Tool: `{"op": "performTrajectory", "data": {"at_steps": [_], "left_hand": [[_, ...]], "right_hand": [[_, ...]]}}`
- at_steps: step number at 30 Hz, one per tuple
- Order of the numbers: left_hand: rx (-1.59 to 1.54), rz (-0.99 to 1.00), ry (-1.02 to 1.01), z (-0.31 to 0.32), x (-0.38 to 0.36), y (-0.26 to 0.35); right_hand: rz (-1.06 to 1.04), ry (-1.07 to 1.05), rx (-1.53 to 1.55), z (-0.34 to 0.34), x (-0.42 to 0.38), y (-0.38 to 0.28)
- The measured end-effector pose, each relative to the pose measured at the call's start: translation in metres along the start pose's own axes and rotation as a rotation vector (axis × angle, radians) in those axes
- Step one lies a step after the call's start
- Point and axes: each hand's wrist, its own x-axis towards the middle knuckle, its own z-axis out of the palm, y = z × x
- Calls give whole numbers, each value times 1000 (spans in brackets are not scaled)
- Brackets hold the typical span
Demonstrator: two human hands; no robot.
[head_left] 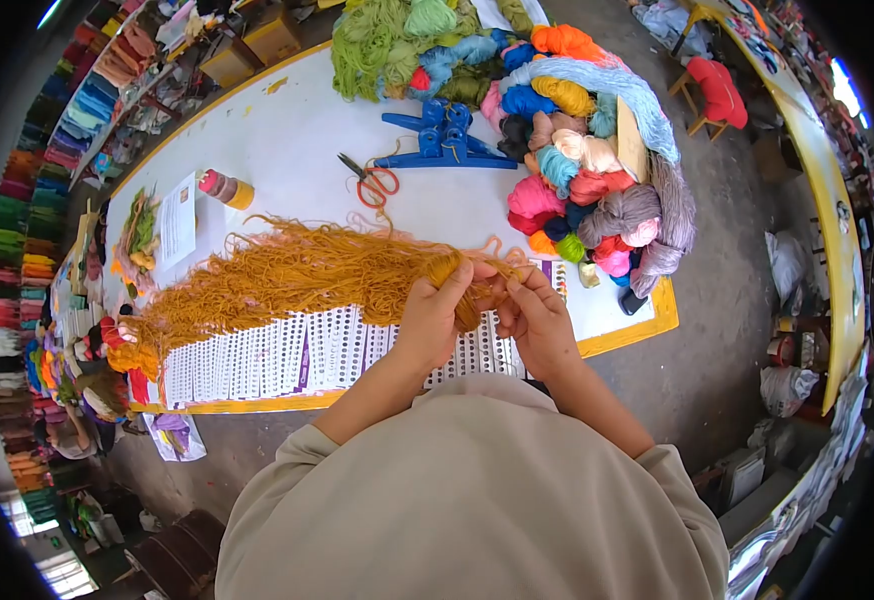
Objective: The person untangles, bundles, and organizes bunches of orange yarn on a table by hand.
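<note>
A long heap of mustard-yellow yarn (287,272) stretches across the table, with some pink strands mixed in. At its right end my left hand (444,300) is closed around a gathered bundle of this yarn. Close beside it, my right hand (535,315) pinches strands at the bundle's right side, its fingertips near those of the left. Under the heap and my wrists lie rows of white cards with dark holes (257,360). Beyond the heap rest scissors with red handles (377,185), their blades apart.
Blue plastic frame (447,140) stands behind the scissors. Many coloured yarn skeins (567,150) pile up at the table's right and back. A thread cone (227,190) and a printed sheet (178,222) lie at left. Dark phone-like object (633,300) sits near the right edge.
</note>
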Motion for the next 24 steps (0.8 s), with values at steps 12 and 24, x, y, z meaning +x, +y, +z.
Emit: {"op": "performTrajectory", "data": {"at_steps": [12,24], "left_hand": [[184,80,-153,8,1,2],[22,74,-137,10,1,7]], "right_hand": [[35,-55,-390,-12,5,-3],[97,-4,-107,-5,7,-4]]}}
